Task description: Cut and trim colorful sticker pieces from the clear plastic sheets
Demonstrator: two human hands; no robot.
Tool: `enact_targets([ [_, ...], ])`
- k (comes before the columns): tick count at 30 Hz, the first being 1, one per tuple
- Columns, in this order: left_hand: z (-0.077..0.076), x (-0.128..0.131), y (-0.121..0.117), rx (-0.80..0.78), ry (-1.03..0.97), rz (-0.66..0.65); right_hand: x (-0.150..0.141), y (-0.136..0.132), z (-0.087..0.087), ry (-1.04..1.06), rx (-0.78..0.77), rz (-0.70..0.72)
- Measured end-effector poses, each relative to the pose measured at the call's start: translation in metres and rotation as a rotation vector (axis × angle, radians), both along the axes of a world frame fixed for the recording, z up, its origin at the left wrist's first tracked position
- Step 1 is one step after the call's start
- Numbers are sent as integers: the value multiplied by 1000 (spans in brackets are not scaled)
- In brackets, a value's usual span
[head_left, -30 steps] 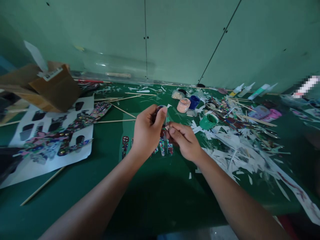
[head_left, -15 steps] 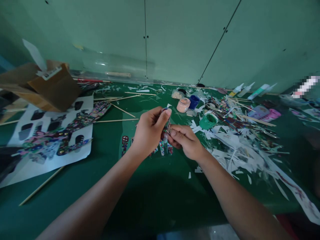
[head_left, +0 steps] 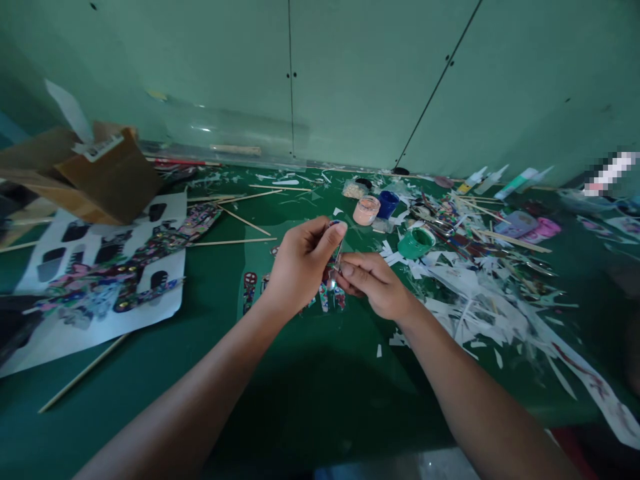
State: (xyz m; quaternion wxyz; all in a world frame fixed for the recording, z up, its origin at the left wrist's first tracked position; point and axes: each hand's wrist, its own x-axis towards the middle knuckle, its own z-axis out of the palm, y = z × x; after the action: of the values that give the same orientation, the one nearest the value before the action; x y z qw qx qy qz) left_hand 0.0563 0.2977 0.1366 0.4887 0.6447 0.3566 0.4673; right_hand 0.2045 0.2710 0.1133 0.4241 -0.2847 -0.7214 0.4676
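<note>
Two hands, left hand (head_left: 303, 259) and right hand (head_left: 379, 285), curl nearly closed above one green table (head_left: 165, 407). One cardboard box (head_left: 113, 180) stands left, three pots (peach (head_left: 367, 212), blue (head_left: 388, 204), green (head_left: 417, 247)) beyond right; both hands pinch one small shiny piece (head_left: 339, 252), partly hidden.

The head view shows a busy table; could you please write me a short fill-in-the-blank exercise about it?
1. The left hand and right hand pinch a small shiny piece above a table coloured ____.
2. The jar immediately right of the peach-coloured jar is ____.
3. The cardboard box stands on the picture's ____ side.

Missing words: green; blue; left.
</note>
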Motion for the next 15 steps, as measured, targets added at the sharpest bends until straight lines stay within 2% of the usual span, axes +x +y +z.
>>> enact_targets([
  [4,-2,0,1,-1,-6,-20,-2,1,-2,51,-8,10],
  [7,-2,0,2,33,-5,1,-4,1,-4,93,-11,-41],
  [11,0,1,2,86,15,59,-4,-1,-3,51,-6,-80],
  [15,-1,2,2,71,-7,45,-3,-1,-3,38,-5,-46],
])
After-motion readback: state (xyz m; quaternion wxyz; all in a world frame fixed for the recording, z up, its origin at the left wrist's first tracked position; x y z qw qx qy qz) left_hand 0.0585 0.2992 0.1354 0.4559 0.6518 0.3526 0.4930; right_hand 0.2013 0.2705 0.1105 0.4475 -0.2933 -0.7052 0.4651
